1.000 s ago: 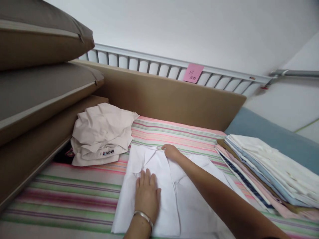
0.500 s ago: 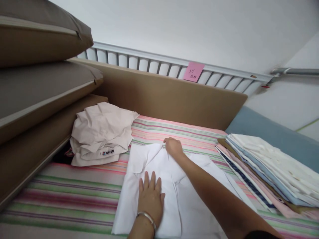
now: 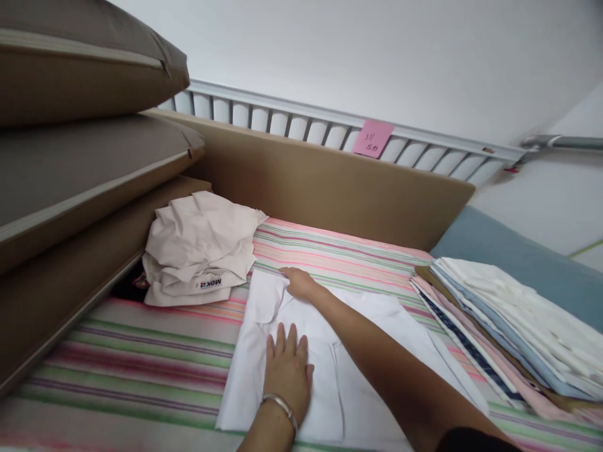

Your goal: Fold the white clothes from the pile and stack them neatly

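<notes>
A white shirt lies partly folded on the striped bedsheet, its far edge pointing away from me. My left hand, with a silver bangle at the wrist, rests flat on the cloth with its fingers spread. At the far edge, beside a folded-over flap, my right hand is closed on the shirt fabric; its fingertips are partly hidden. My right forearm crosses over the shirt's right half.
A crumpled beige garment with a printed label lies to the left, by stacked brown cushions. On the right sits a pile of folded clothes. Behind are a tan board, a radiator and a pink note.
My right hand has moved left along the shirt's far edge toward the flap. My left hand stays flat on the cloth. The camera view has shifted slightly.
</notes>
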Available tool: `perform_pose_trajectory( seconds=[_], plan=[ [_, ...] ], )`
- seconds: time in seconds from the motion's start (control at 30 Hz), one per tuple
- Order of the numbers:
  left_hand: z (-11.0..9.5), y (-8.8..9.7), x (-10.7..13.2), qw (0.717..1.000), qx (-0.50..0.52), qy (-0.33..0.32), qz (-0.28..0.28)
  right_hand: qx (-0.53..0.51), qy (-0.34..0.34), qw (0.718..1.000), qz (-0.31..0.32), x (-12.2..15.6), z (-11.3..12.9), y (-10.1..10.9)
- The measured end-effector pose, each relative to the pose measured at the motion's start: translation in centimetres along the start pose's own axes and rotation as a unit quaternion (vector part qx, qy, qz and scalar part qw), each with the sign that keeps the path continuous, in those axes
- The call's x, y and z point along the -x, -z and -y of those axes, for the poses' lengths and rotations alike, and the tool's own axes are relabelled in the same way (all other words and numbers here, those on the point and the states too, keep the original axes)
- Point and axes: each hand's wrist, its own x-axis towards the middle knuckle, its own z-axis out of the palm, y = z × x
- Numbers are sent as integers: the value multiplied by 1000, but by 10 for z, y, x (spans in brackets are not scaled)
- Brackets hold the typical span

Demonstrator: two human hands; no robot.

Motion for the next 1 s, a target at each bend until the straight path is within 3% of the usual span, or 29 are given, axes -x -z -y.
perform_pose_trajectory(
  seconds=[0.1, 0.27, 0.33, 0.4, 0.47, 0.5, 0.57, 0.63, 0.8, 0.9, 0.93, 1.0],
  plan=[
    [0, 7, 0, 1000, 9, 1, 18, -4, 4, 1000, -28, 11, -11, 6],
    [-1, 27, -1, 999, 22, -18, 27, -53, 32, 995, -84, 57, -46, 10],
    [-1, 37, -2, 999, 24, -39, -17, -60, 22, 993, -101, 66, -51, 9],
    [3, 45, -5, 993, 2, -45, -106, -64, 14, 991, -121, 64, -48, 8],
    [10, 49, -8, 981, -38, -8, -190, -57, 15, 991, -122, 54, -37, 9],
    [15, 49, -10, 977, -57, 21, -205, -50, 19, 992, -112, 49, -30, 9],
    [24, 46, -15, 978, -80, 62, -183, -30, 20, 995, -94, 42, -12, 9],
    [29, 42, -21, 987, -81, 42, -130, -23, 33, 994, -103, 40, 9, 9],
    [17, 39, -23, 990, -7, -139, -30, 15, 166, 980, -106, 49, 58, 3],
    [5, 44, -17, 978, 55, -201, 34, 105, 221, 967, -69, 62, 65, 2],
    [2, 46, -15, 975, 72, -205, 46, 140, 206, 967, -51, 69, 62, 3],
    [1, 51, -14, 975, 92, -196, 44, 195, 111, 974, -3, 83, 49, 8]
  ],
)
